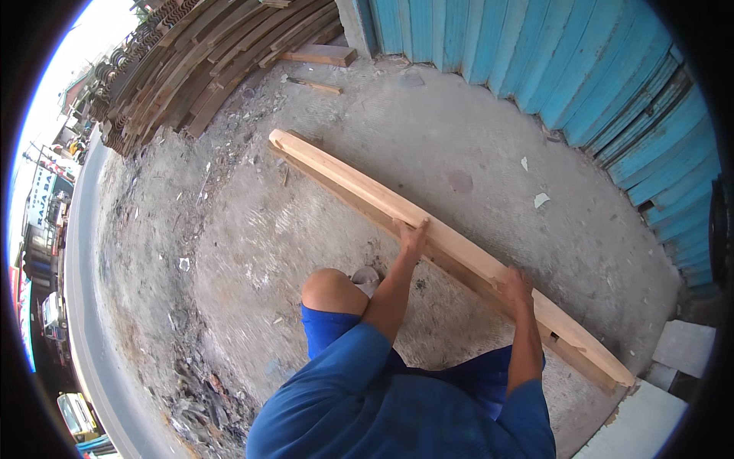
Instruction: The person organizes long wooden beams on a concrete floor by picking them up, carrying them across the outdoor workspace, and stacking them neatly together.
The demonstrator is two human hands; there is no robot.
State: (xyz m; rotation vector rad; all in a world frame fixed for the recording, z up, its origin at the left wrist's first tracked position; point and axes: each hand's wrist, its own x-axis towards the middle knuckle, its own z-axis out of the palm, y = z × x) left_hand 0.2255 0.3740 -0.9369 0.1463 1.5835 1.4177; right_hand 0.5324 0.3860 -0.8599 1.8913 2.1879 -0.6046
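Note:
A long, pale wooden beam [466,246] slants across the ground before me, from the upper middle to the lower right. Its near side looks darker, and a small dark notch [554,335] shows toward its right end. My left hand [413,236] grips the near edge around the middle, thumb and fingers bent over the wood. Farther right, my right hand [517,288] is closed over the beam's top, its fingertips partly hidden. Whether the beam touches the ground along its whole length I cannot tell.
Beside my left knee stands a small round grey container [367,277]. Stacked boards [222,53] lie at the far left, near a short plank [321,54]. A blue corrugated metal wall [527,61] bounds the far right. Pale blocks [683,348] sit near the beam's right end. A road [92,306] runs at left.

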